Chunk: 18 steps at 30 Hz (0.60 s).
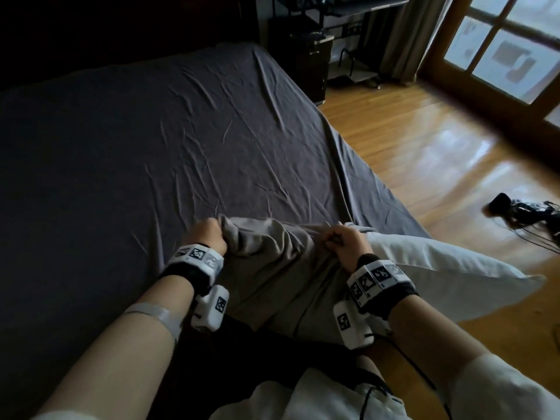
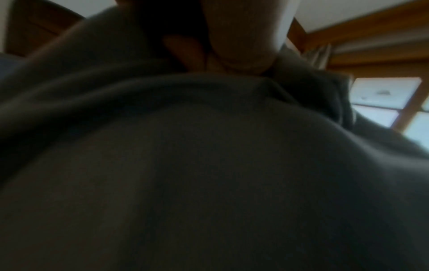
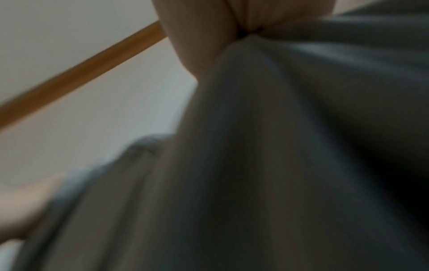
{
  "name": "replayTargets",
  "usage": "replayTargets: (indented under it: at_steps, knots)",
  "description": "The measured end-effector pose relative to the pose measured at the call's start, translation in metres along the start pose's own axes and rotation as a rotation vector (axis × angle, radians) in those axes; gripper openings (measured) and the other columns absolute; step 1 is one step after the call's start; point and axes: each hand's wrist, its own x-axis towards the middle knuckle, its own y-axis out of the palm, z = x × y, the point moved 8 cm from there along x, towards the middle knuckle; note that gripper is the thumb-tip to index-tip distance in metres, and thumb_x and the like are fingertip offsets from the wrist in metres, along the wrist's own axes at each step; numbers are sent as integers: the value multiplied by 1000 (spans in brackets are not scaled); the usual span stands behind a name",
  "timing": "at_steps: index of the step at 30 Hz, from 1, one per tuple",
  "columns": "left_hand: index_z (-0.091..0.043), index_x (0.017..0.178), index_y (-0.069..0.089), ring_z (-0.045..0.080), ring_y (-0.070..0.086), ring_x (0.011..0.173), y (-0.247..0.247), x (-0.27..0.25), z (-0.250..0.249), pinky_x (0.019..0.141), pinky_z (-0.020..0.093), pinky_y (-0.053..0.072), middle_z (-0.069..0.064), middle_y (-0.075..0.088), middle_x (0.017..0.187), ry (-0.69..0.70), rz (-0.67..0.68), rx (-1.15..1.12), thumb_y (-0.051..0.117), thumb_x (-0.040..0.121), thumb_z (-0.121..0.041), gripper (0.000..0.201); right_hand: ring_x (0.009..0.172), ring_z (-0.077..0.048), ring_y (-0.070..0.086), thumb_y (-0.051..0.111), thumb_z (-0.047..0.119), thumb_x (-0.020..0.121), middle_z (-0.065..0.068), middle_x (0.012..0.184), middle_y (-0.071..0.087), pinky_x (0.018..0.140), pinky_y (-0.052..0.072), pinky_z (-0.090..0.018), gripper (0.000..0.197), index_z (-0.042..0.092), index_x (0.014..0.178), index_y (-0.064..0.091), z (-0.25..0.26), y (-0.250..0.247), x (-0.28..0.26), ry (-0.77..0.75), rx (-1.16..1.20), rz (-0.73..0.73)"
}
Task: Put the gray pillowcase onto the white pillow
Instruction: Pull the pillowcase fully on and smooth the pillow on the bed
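Note:
The gray pillowcase (image 1: 272, 268) is bunched over the near end of the white pillow (image 1: 430, 268), which lies at the bed's right edge and sticks out bare to the right. My left hand (image 1: 209, 234) grips the pillowcase's gathered edge on the left. My right hand (image 1: 345, 242) pinches the fabric edge on the right, on top of the pillow. Both wrist views are blurred and filled with gray pillowcase (image 2: 209, 165) fabric (image 3: 301, 165); fingers (image 3: 204, 27) clamp a fold at the top of the right wrist view.
The bed with a dark gray wrinkled sheet (image 1: 151, 140) stretches ahead and left. A wooden floor (image 1: 424, 153) lies to the right, with a dark tangle of cables (image 1: 521, 207) on it. A dark cabinet (image 1: 309, 62) and a window door (image 1: 509, 50) stand beyond.

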Motion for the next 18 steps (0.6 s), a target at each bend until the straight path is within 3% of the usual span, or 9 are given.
replayTargets:
  at_steps: [4, 7, 10, 14, 16, 18]
  knots:
    - [8, 110, 58, 43, 54, 112, -53, 9, 44, 92, 45, 44, 29, 57, 119, -238, -184, -265, 39, 94, -13, 33, 102, -28, 60, 60, 7, 84, -14, 103, 68, 80, 40, -26, 16, 9, 98, 68, -2, -50, 16, 92, -25, -158]
    - [14, 109, 56, 44, 52, 113, -73, 5, 57, 92, 46, 43, 32, 55, 119, -291, -258, -278, 34, 96, -12, 36, 104, -27, 60, 63, 15, 84, -11, 104, 69, 75, 37, -21, 16, 12, 100, 67, 2, -70, 27, 141, 25, -220]
    - [7, 111, 57, 42, 55, 111, -61, -2, 40, 91, 43, 45, 28, 57, 119, -247, -186, -246, 37, 95, -20, 37, 101, -28, 59, 62, 18, 85, -12, 102, 67, 75, 38, -25, 21, 13, 105, 64, 7, -54, 26, 214, 103, -231]
    - [1, 109, 59, 39, 57, 108, -39, -4, 19, 89, 41, 49, 24, 59, 118, -189, -87, -246, 40, 93, -26, 37, 81, -21, 52, 56, 17, 89, -4, 84, 57, 67, 34, -23, 34, 15, 121, 48, 21, -23, 15, 126, 204, -112]
    - [6, 116, 55, 39, 53, 116, -47, -6, 40, 95, 43, 46, 26, 55, 126, -238, -111, -228, 38, 95, -21, 38, 88, -29, 57, 50, 18, 91, -15, 97, 61, 66, 36, -26, 31, 18, 122, 48, 11, -40, 15, 124, 86, -80]
    - [9, 120, 50, 41, 49, 121, -60, -7, 74, 100, 47, 42, 28, 49, 131, -297, -173, -228, 36, 96, -18, 40, 100, -38, 56, 46, 26, 91, -22, 109, 60, 80, 44, -37, 24, 26, 113, 52, -16, -81, 16, 162, -14, -181]
